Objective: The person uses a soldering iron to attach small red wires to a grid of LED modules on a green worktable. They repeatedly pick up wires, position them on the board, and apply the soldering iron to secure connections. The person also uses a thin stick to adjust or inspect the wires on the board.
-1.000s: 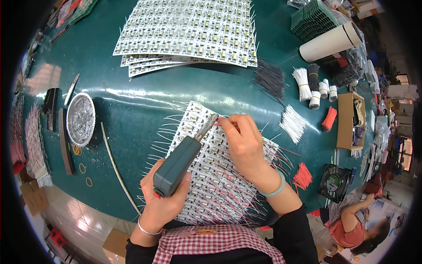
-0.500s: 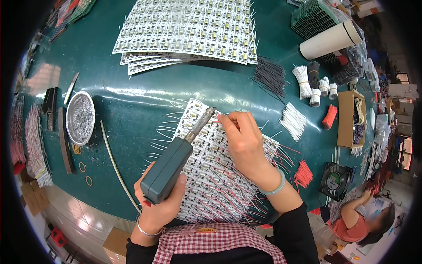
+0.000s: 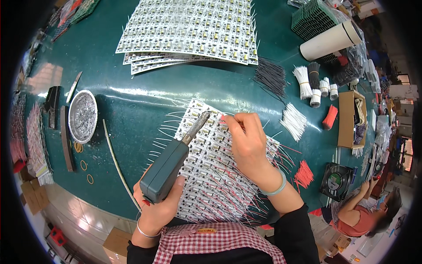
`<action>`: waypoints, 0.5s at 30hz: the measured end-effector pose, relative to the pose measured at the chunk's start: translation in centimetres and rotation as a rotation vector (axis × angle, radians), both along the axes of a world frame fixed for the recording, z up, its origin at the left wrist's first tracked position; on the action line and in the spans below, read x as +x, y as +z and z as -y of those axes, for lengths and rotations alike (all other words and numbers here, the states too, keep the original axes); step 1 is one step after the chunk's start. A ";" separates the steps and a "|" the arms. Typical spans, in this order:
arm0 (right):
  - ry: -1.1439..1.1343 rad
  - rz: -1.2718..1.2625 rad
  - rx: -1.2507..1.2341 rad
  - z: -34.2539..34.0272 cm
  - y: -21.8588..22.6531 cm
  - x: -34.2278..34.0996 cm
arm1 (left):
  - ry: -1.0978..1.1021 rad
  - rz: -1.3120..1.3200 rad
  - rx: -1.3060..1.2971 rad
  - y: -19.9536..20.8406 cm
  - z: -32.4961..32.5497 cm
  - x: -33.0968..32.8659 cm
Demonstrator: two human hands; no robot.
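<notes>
In my left hand (image 3: 160, 207) is a dark green soldering gun (image 3: 165, 169), fingers wrapped round its handle. Its solder-coated tip (image 3: 203, 118) points up and right over the white circuit board panel (image 3: 200, 152). My right hand (image 3: 248, 141) is closed in a pinch near the panel's top edge, holding a short red wire (image 3: 223, 119) whose end shows at the fingertips. White wires stick out along the panel's left side. Red and white ones cover its lower right part, where rows of small components show between them.
More circuit board panels (image 3: 189, 33) lie stacked at the back. A foil bowl with solder scraps (image 3: 82, 116) stands left. To the right are loose red wires (image 3: 303, 174), white wires (image 3: 293, 122), black wires (image 3: 270, 77), a fan (image 3: 336, 182) and a cardboard box (image 3: 347, 119). Another person (image 3: 367, 211) sits at right.
The soldering gun's tip has drawn back a little, down and left, from the pinched red wire. My right hand has shifted slightly right, still pinching the wire.
</notes>
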State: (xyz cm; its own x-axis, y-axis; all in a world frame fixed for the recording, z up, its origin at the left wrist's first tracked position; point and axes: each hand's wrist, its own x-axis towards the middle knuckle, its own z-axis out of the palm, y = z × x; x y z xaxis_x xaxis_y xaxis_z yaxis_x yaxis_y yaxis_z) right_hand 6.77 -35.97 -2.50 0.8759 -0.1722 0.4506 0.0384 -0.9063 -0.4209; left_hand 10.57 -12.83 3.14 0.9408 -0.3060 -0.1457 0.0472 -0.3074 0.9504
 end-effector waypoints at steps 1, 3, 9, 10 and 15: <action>0.006 -0.001 -0.014 0.0 0.1 -0.2 | 0.009 -0.010 -0.001 0.0 -0.1 -0.1; 0.018 -0.002 -0.041 -0.1 0.5 -0.5 | 0.015 -0.014 -0.007 -0.1 -0.4 -0.4; 0.041 0.011 -0.077 -0.5 0.4 -0.6 | -0.005 -0.049 -0.007 0.4 -0.2 -0.4; 0.045 0.011 -0.075 -0.5 0.3 -0.6 | -0.010 -0.060 -0.008 0.4 -0.2 -0.4; 0.056 -0.003 -0.047 -0.6 -0.2 -0.5 | -0.056 0.007 0.007 0.0 -0.1 -0.3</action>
State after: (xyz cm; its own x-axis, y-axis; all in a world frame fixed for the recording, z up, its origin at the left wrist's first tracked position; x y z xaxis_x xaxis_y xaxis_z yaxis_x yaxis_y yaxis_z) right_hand 6.24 -35.39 -2.72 0.8849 -0.1016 0.4546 0.0882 -0.9217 -0.3778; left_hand 10.29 -12.69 3.14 0.9232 -0.3572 -0.1418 0.0235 -0.3157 0.9486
